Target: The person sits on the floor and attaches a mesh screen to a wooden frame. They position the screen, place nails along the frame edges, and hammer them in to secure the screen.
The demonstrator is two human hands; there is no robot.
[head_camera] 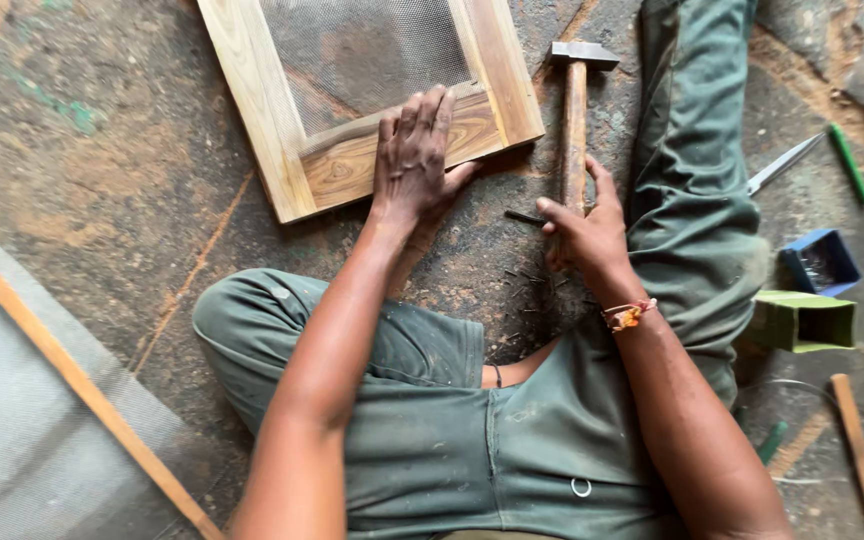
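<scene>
Wooden frame (352,110): pale timber with grey wire mesh (362,50) stretched across its opening; it lies flat on the dusty floor (102,190), ahead of the seated person's knees and slightly tilted to the view.
Left hand (414,160): palm down on the frame's lower rail, fingers spread and flat, not gripping anything; the thumb hangs over the rail's near edge.
Right hand (582,232): low over the floor just right of the frame, thumb and forefinger pinched on a small dark nail (524,217) that points towards the frame; the other fingers are loosely curled.
Hammer (575,120): wooden handle and steel head, lying on the floor just beside the frame's right edge, its handle end running under the right hand; whether the hand touches it cannot be told.
Loose nails (527,285): scattered on the floor between the two forearms, near the right hand.
Legs: in green trousers (432,430), left knee folded, right leg stretched out past the hammer.
Far right: a blue box (820,262), a green carton (802,322) and a green-handled blade (812,155), well apart from both hands.
Lower left: a mesh sheet with a wooden strip (72,375).
</scene>
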